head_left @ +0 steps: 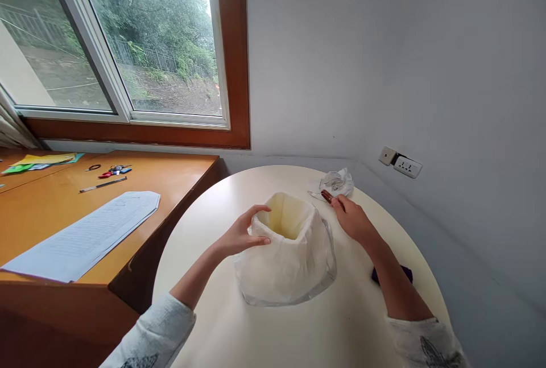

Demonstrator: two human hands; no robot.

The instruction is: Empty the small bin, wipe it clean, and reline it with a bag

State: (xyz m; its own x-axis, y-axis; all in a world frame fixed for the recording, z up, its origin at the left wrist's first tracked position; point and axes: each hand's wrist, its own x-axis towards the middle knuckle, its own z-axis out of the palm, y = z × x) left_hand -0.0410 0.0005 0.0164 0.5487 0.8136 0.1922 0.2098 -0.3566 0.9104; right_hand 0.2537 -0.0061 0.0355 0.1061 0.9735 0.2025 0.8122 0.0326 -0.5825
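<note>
On my head view, the white-lined bin [279, 271] stands upright near the middle of the round counter [200, 243], mouth facing up, pale yellow inside. Its translucent bag [292, 300] is folded over the rim and hangs outside, the loose edge spread on the counter around the base.

Left hand [244, 234]: I have it at the bin's left side, thumb and fingers spread in a wide curve, holding the rim. Right hand [353, 221]: fingers closed in a narrow pinch on a small brown item [327, 196], raised beyond the bin to its right; exact kind unclear to me.

Just behind the brown item, a crumpled clear bag [341, 182] lies by the counter's far edge. A dark object [407, 273] is partly hidden by my right forearm.

Farther left, an orange-brown desk [179, 177] carries printed sheets [94, 231], a pen [103, 185] and small scissors [111, 172]. Beyond: window [157, 44]; on the right wall, a socket plate [408, 166].
</note>
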